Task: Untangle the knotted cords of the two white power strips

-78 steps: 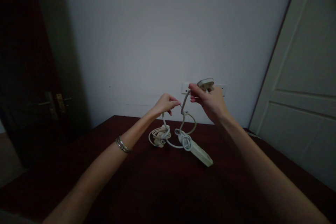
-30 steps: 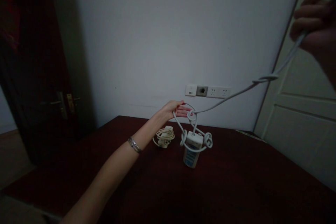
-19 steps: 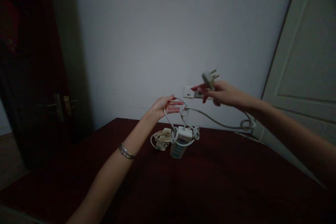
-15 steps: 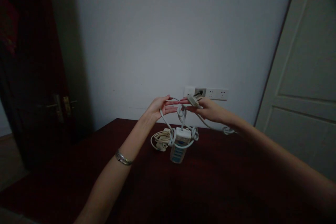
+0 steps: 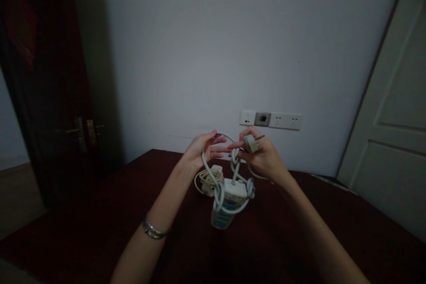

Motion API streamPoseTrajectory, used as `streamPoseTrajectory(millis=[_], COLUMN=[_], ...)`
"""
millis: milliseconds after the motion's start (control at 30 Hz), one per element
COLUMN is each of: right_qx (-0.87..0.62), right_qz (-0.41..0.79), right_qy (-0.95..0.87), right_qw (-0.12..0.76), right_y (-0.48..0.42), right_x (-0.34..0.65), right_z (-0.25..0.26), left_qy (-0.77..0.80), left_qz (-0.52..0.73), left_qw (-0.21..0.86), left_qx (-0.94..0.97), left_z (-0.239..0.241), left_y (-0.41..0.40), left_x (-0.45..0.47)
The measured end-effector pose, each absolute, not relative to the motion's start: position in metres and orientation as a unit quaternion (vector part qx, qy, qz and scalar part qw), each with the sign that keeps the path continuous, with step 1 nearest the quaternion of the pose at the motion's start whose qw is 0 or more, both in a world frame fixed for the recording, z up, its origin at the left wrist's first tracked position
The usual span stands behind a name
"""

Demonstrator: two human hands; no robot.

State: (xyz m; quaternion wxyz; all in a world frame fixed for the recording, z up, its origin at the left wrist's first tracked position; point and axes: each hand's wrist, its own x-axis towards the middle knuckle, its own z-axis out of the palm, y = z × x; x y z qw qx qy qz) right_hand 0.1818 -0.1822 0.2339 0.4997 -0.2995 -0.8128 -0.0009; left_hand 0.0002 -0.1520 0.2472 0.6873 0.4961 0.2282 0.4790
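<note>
A white power strip [image 5: 236,189] with blue sockets hangs tilted over the dark red table, its thick pale cord [image 5: 210,170] looped and knotted around its upper end. My left hand [image 5: 199,150] has a loop of this cord hooked at the thumb, with the fingers stretched toward the right. Opposite it, my right hand [image 5: 266,155] is closed on the cord near the knot above the strip. The cord's plug [image 5: 251,143] lies against the right fingers, prongs pointing right. Some of the right fingertips are hidden behind the cord and plug.
Behind the strip, a cream coiled cable [image 5: 207,180] rests on the table [image 5: 173,248]. Wall sockets [image 5: 285,121] are set just above the table's back edge. A dark door [image 5: 43,111] stands at left, a pale panelled door [image 5: 399,142] at right.
My right hand has turned and bent its fingers inward, bringing the plug along. The strip hangs slightly lower and more tilted. The camera view has shifted a little left.
</note>
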Motion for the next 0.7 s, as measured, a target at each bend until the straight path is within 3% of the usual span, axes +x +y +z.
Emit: streamPoseTrajectory(millis=[400, 567, 700], right_qx=[-0.39, -0.475, -0.441], right_qz=[0.078, 0.117, 0.114], right_qy=[-0.76, -0.71, -0.697], right_qw=[0.514, 0.507, 0.554], right_y=[-0.205, -0.207, -0.195], right_x=[0.166, 0.163, 0.17], right_z=[0.232, 0.23, 0.23], left_qy=[0.272, 0.367, 0.362], left_qz=[0.5, 0.443, 0.392], left_qw=[0.554, 0.422, 0.377], left_qx=[0.608, 0.701, 0.757], left_z=[0.232, 0.227, 0.219], left_y=[-0.145, -0.135, -0.132], left_x=[0.005, 0.005, 0.009])
